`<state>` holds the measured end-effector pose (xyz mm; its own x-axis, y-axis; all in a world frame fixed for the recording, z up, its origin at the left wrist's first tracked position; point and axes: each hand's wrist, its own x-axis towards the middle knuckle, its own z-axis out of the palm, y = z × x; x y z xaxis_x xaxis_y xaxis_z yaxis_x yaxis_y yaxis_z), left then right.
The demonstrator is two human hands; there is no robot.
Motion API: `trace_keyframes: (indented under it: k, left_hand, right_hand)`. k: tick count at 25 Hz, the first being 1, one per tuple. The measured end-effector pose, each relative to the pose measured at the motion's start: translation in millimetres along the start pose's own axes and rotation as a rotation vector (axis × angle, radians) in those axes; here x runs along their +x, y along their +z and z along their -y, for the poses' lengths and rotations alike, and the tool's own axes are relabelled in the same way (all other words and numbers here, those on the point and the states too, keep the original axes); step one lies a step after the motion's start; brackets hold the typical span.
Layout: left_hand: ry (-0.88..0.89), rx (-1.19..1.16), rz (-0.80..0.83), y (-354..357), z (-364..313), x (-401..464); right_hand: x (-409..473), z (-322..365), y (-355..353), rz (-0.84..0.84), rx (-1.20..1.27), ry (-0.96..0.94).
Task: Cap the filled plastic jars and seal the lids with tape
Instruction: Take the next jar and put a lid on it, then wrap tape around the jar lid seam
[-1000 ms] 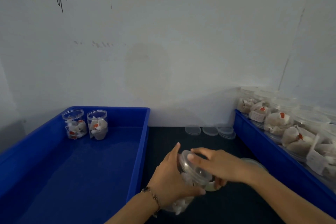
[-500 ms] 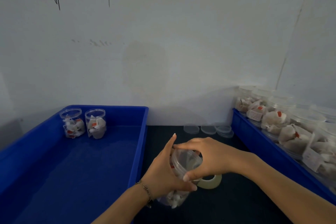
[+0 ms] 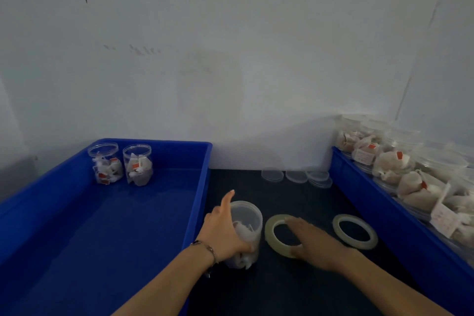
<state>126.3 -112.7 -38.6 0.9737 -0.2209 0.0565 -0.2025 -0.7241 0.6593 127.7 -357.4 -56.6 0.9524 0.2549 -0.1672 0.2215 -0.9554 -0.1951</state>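
My left hand (image 3: 225, 231) gripped the clear round plastic jar (image 3: 245, 233) of paper sachets, fingers curled round its wall and thumb raised, holding it upright on the dark work mat (image 3: 282, 287) near its left edge, just beside the big blue plastic tray (image 3: 197, 187). A moment before, both my hands had been on that jar, the right one pressing at its top; by this moment the right hand (image 3: 311, 241) had let go and lay with straight fingers on the pale, glossy ring of clear tape (image 3: 272, 232) just right of the jar, not yet grasping it. I judged the capping done and the taping about to start.

A second tape ring (image 3: 355, 231) lay farther right, near the mat's right edge. Toward the far edge sat a few thin clear plastic lids (image 3: 297, 176), flat and shiny. In the left tray's far corner stood two finished jars (image 3: 121, 164), touching or nearly so. The right blue tray (image 3: 384, 215) held many soft, lumpy filled jars (image 3: 400, 164) waiting.
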Motion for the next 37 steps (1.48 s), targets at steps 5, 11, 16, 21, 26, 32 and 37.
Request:
trace_keyframes:
  k: [5, 11, 16, 21, 26, 32, 37]
  left_hand:
    - [-0.088, -0.028, 0.069, 0.3, -3.3, 0.5]
    - [0.235, 0.034, -0.193, -7.7, -21.7, -12.3]
    - [0.351, -0.181, -0.093, -1.1, -40.8, -26.0]
    - [0.324, -0.259, -0.037, -0.6, -46.3, -32.8]
    - [0.313, -0.283, 0.030, -12.1, -48.9, -32.5]
    - [0.329, -0.145, 0.080, -23.8, -47.6, -30.0]
    - [0.313, 0.016, 0.050, -27.0, -43.7, -32.9]
  right_hand:
    - [-3.8, -3.8, 27.4, -0.027, 0.014, 0.011]
    - [-46.9, 24.9, 21.2, -0.268, 0.557, 0.155]
    - [-88.7, 51.8, -6.4, -0.366, 0.561, 0.034]
    - [-102.8, 74.0, -19.4, -0.265, 0.424, -0.012]
    - [-102.2, 69.9, -15.6, -0.289, 0.527, -0.008]
    - [-103.0, 60.0, -15.1, -0.261, 0.626, -0.035]
    - [-100.0, 53.3, -19.4, -0.141, 0.422, -0.053]
